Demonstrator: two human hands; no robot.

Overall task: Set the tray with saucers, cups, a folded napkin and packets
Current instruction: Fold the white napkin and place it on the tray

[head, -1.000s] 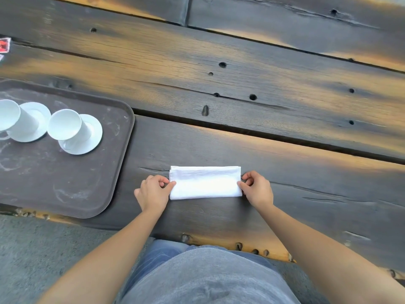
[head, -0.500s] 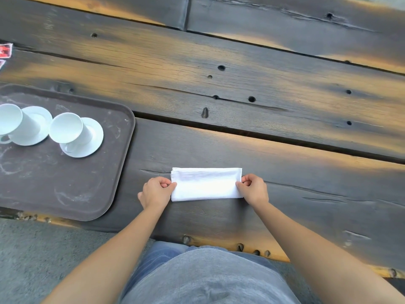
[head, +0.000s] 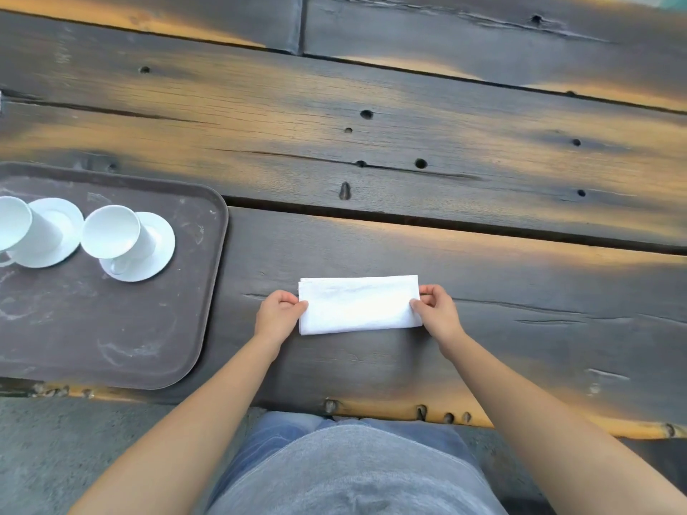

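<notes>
A white napkin (head: 358, 304), folded into a long strip, lies flat on the dark wooden table near its front edge. My left hand (head: 278, 317) pinches the napkin's left end and my right hand (head: 435, 313) pinches its right end. To the left sits a brown tray (head: 111, 340). On its far part stand two white cups on white saucers: one cup (head: 109, 232) on a saucer (head: 156, 250) to the right, the other cup (head: 15, 223) on a saucer (head: 55, 232) at the frame's left edge. No packets are in view.
The table (head: 409, 143) is made of wide weathered planks with gaps and knot holes. Its front edge runs just in front of my body, with grey ground below.
Both hands keep their pinch on the napkin ends. The view has shifted slightly, and the red packet at the far left has gone out of frame.
</notes>
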